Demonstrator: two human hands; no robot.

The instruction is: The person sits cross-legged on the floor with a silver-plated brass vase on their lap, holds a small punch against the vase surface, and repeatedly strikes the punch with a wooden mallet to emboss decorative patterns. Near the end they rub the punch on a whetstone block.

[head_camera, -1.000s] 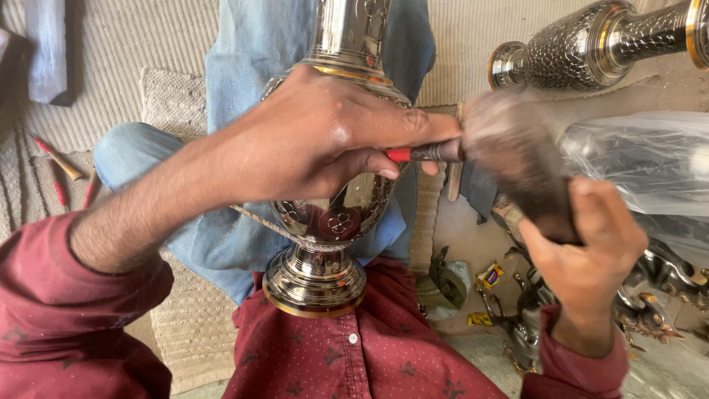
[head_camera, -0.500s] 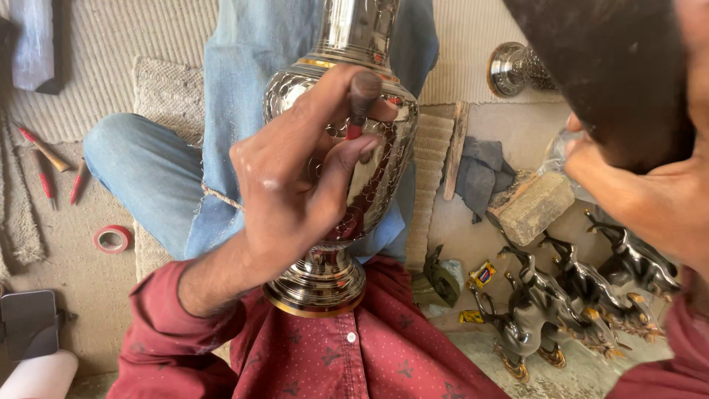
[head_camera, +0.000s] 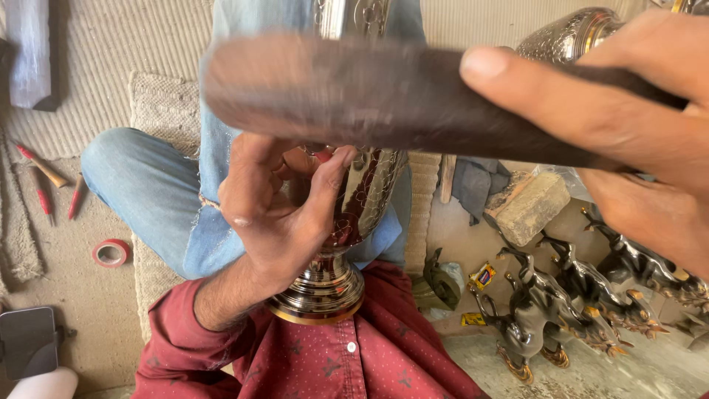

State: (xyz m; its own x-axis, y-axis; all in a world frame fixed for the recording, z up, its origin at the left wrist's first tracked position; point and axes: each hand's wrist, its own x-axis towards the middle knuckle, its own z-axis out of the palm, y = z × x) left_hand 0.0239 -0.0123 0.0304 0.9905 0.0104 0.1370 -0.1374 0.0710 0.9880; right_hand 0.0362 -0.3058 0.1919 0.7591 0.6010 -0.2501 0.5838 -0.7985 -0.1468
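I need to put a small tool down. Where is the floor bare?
Bare floor lies left, between the red tape roll, the phone and the jeans leg. The right side is crowded: horse figurines, a brick, a dark cloth.

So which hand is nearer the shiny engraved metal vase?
Left. The left hand rests against the shiny engraved metal vase; the right hand is raised above it, gripping a dark wooden block.
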